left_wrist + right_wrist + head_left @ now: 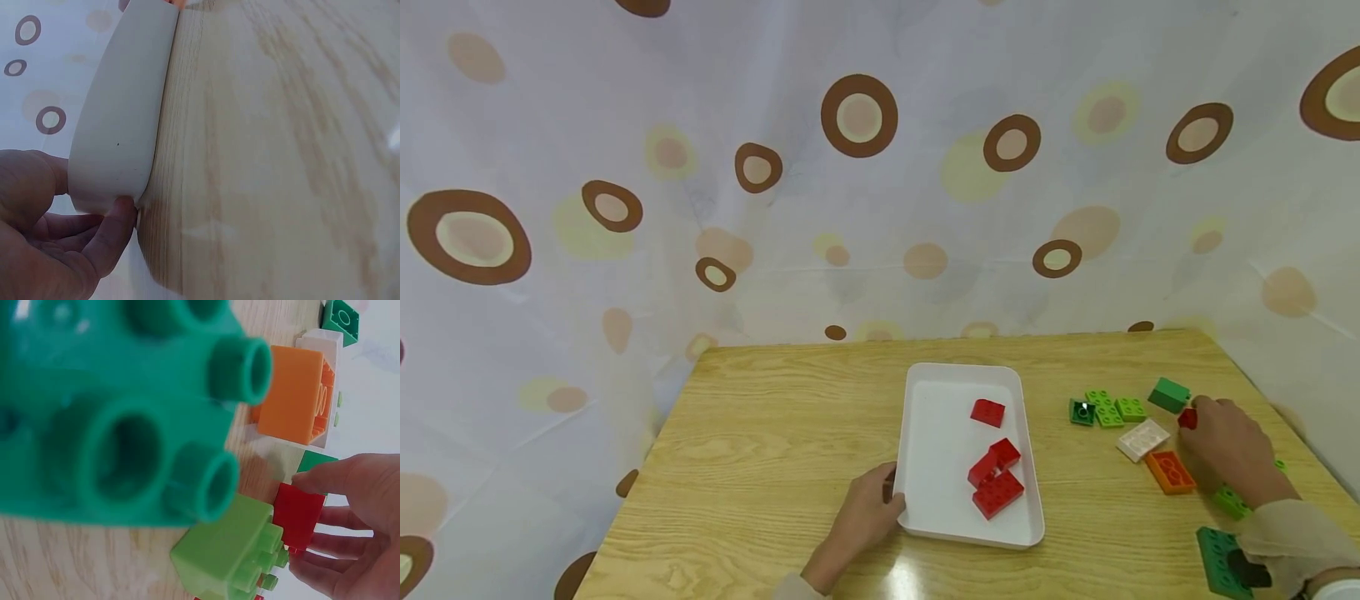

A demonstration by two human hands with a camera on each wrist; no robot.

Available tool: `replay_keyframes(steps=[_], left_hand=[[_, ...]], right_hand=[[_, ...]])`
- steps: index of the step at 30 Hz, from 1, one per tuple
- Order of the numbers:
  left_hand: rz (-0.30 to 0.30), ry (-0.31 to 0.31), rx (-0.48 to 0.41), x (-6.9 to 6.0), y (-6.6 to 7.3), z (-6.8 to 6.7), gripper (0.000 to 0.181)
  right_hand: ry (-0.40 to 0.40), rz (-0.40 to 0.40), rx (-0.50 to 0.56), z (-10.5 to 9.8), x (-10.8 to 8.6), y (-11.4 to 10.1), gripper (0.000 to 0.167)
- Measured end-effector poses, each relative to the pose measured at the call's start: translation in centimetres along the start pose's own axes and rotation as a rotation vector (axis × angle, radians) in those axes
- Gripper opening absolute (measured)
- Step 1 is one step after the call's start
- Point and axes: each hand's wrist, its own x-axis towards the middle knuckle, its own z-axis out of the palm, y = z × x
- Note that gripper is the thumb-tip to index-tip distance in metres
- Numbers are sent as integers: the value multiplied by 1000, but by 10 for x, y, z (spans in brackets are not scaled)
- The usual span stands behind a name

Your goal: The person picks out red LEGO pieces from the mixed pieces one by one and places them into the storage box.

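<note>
At the right of the head view, the right hand (1232, 446) has its thumb and fingers closed about a red brick (299, 515), low over the tabletop (760, 433), with a light green brick (225, 550) just beside it in the right wrist view. From where I stand it looks like hard moulded plastic: light, stiff, not fragile, perhaps a little slippery on its smooth sides. I'd take it across two flat opposite faces, clear of the studs, much as the fingers have it.

Lower centre, the left hand (867, 510) grips the white tray (936, 450) at its left wall, near the bottom corner. The tray seems light and rigid, best held by that wall or rim; red pieces (997, 495) lie inside.

I can read no brand, label or writing anywhere; any lettering on the studs is too small to tell.
</note>
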Motion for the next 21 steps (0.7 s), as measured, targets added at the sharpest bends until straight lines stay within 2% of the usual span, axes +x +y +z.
replay_keyframes(steps=[6, 10, 15, 19, 21], left_hand=[[11, 5, 6, 0, 2, -1, 42], [5, 2, 5, -1, 2, -1, 43], [0, 11, 5, -1, 1, -1, 43], [-1, 18, 6, 0, 2, 0, 43], [5, 18, 7, 0, 3, -1, 43]], right_hand=[[2, -11, 10, -1, 0, 0, 26], [64, -48, -19, 0, -2, -5, 26], [181, -170, -49, -2, -5, -30, 38], [201, -266, -31, -6, -7, -54, 44], [169, -280, -16, -8, -8, -65, 45]])
